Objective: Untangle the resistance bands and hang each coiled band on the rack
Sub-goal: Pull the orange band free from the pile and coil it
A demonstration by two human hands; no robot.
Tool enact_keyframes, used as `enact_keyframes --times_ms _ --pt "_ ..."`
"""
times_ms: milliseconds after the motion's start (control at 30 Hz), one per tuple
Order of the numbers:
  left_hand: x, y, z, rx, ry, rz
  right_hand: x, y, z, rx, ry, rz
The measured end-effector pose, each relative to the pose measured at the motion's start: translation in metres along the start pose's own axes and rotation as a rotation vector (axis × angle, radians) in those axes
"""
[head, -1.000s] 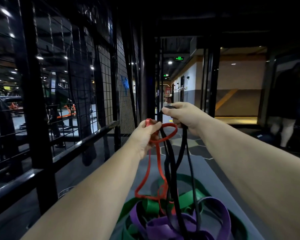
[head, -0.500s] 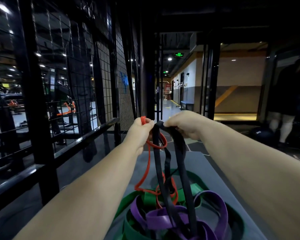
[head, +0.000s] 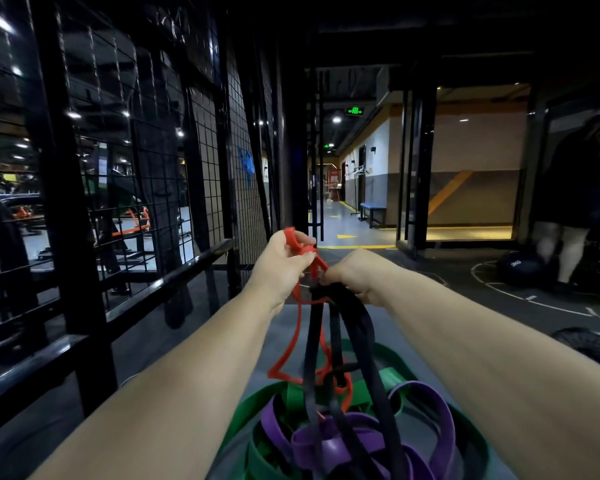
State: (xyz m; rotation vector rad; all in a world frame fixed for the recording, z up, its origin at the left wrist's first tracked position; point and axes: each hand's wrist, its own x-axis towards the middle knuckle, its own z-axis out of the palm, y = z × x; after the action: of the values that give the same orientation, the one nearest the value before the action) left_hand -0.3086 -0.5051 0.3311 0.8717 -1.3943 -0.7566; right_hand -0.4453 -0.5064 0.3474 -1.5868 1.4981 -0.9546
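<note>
Pinching the thin red band (head: 287,236), the left hand (head: 283,265) nearly touches the right hand (head: 355,275), which grips the wider black band (head: 362,323). Both bands trail toward six o'clock into the tangled purple bands (head: 440,407) and green bands (head: 246,410).

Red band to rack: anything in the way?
Yes. The red band, pinched by the left hand, weaves through strands of the black band low down; the right hand grips that band. Nothing visible stands between the hands and the rack on the left.
</note>
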Motion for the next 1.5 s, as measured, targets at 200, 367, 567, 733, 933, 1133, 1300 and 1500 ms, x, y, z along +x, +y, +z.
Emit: enact_keyframes --times_ms 200,367,567,733,933,1133,1300,1500 --pt "0.001 0.011 0.006 -0.054 -0.114 -0.053 0.005 0.007 0.007 -0.015 -0.006 -0.133" --pt "0.002 0.016 0.003 -0.03 -0.076 -0.064 -0.007 0.005 0.016 0.071 -0.099 -0.192" --pt "0.002 0.021 -0.002 -0.034 0.058 -0.107 -0.013 0.012 0.021 0.012 -0.004 -0.222" --pt "0.003 0.026 -0.002 -0.008 -0.033 -0.115 -0.014 0.007 0.027 -0.19 0.099 -0.26" --pt "0.002 0.022 -0.01 0.007 -0.173 -0.213 -0.013 0.002 0.016 0.005 0.049 -0.196" --pt "-0.011 0.005 -0.01 0.051 -0.258 -0.238 -0.014 0.001 0.003 0.403 0.006 -0.057" --pt "-0.011 -0.008 -0.009 0.379 -0.048 0.184 -0.013 0.003 -0.003 0.476 0.05 -0.039" --pt "-0.021 -0.01 -0.003 0.309 -0.251 0.199 -0.013 0.008 -0.005 0.467 0.051 -0.045"
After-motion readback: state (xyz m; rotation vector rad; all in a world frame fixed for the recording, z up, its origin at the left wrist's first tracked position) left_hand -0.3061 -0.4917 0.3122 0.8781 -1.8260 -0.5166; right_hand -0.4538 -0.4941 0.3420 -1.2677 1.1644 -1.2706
